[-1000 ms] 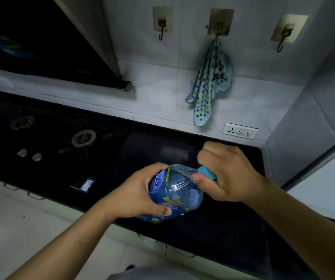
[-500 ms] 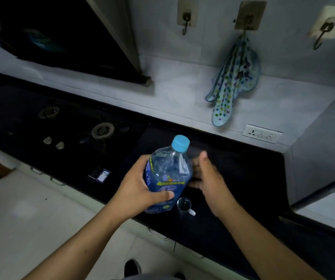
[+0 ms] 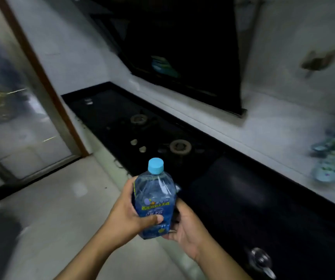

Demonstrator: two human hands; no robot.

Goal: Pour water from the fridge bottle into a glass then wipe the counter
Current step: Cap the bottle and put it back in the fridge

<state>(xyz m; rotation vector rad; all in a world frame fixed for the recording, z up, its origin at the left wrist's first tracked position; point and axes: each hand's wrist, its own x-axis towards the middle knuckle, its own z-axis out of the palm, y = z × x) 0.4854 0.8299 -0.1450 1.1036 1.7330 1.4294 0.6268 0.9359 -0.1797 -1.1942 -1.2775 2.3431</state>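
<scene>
A dim kitchen's long black stone counter (image 3: 243, 199), with its built-in gas hob (image 3: 158, 136), runs from mid-frame to the lower right as the view swings left toward a sliding glass door (image 3: 21, 128) at the left edge. At lower centre, a blue-tinted plastic water bottle (image 3: 154, 199), its light-blue screw cap (image 3: 155, 165) back on, is held upright off the counter, over the pale floor. The left hand (image 3: 128, 215) wraps its side, thumb across the label. The right hand (image 3: 188, 229), open beside it half a second ago, now cups the base, fingers mostly hidden behind it. The small clear drinking glass (image 3: 260, 259) stands on the counter at lower right, well apart; its fill cannot be told. Pouring appears over and the bottle is likely fridge-bound. The dotted cloth (image 3: 334, 158) at the right edge is untouched, so wiping remains.
</scene>
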